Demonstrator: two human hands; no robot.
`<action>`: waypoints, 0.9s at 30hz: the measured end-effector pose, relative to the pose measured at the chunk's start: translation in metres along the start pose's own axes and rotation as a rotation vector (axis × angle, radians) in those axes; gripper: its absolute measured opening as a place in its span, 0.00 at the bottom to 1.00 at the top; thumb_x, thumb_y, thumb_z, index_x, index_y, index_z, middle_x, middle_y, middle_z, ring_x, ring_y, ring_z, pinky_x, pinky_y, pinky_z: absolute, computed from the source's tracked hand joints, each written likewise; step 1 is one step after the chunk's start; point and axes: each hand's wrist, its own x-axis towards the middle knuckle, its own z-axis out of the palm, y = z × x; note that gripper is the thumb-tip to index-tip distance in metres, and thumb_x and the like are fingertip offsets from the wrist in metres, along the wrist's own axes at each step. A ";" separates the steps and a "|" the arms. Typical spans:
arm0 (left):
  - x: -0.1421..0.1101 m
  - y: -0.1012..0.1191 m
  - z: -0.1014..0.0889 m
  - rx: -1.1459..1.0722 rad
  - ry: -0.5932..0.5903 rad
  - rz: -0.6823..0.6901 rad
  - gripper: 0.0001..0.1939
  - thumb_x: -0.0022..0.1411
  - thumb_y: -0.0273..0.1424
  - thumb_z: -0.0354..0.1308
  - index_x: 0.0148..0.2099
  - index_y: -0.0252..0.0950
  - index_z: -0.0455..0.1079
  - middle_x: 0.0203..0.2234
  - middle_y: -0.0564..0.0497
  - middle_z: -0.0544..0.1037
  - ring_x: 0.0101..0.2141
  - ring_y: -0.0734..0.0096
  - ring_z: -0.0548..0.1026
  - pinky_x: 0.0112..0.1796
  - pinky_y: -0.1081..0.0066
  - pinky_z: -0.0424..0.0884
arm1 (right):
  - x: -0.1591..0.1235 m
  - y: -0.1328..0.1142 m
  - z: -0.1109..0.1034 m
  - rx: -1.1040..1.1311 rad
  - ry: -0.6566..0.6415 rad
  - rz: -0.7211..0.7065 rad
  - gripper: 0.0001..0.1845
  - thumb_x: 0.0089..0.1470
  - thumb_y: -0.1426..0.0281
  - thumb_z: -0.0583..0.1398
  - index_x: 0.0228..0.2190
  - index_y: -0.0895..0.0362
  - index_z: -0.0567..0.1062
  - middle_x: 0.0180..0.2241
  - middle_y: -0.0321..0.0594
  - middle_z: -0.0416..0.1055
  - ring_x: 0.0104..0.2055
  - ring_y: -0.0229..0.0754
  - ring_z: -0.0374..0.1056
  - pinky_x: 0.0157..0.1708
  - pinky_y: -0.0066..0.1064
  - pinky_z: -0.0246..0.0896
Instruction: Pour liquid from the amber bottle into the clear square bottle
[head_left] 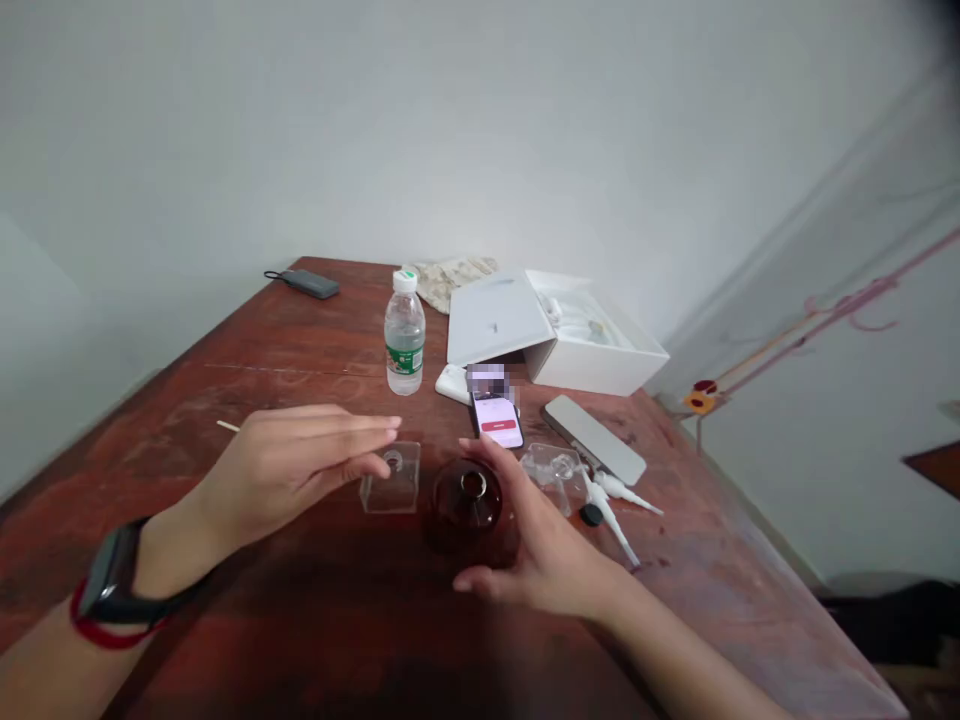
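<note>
A dark brown round glass flask [466, 508] stands on the reddish wooden table [300, 340]. My right hand [536, 540] curves around its right side with fingers spread, touching or nearly touching it. My left hand [296, 465] hovers to the flask's left, fingers stretched out flat, its fingertips just above a small clear plastic box [391, 482]. Neither hand holds anything. A dark watch and a red band sit on my left wrist [112, 590].
A water bottle [405, 335] stands behind the flask. A lit phone [496, 415], an open white box [562, 330], a silver flat case [594, 438], a clear plastic piece [555, 470], white pipette-like tools [619, 510] and a dark power bank [309, 283] lie around.
</note>
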 end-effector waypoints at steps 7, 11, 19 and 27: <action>-0.051 -0.046 0.043 -0.206 -0.155 -0.451 0.29 0.82 0.47 0.41 0.71 0.37 0.66 0.66 0.44 0.74 0.67 0.55 0.71 0.69 0.51 0.64 | -0.016 0.017 0.018 0.018 0.104 0.125 0.69 0.51 0.62 0.76 0.76 0.43 0.38 0.74 0.54 0.56 0.75 0.62 0.56 0.70 0.62 0.56; -0.059 -0.048 0.062 -0.341 -0.252 -0.345 0.45 0.77 0.55 0.48 0.81 0.37 0.36 0.74 0.35 0.59 0.72 0.49 0.61 0.71 0.47 0.58 | -0.011 0.027 0.030 0.200 0.141 0.138 0.62 0.52 0.60 0.75 0.74 0.44 0.45 0.72 0.54 0.60 0.72 0.60 0.61 0.70 0.59 0.58; -0.075 -0.071 0.081 -0.167 -0.339 -0.405 0.60 0.50 0.63 0.72 0.75 0.38 0.57 0.74 0.31 0.57 0.74 0.30 0.52 0.69 0.37 0.55 | -0.008 0.027 0.040 0.288 0.264 0.158 0.46 0.49 0.59 0.76 0.64 0.51 0.64 0.61 0.51 0.73 0.62 0.57 0.73 0.62 0.48 0.70; -0.072 -0.064 0.088 -0.162 -0.275 -0.404 0.49 0.51 0.60 0.74 0.67 0.40 0.67 0.67 0.37 0.70 0.71 0.33 0.60 0.67 0.38 0.63 | -0.005 0.024 0.039 0.305 0.287 0.157 0.44 0.46 0.65 0.75 0.60 0.51 0.65 0.55 0.49 0.77 0.54 0.53 0.78 0.53 0.42 0.75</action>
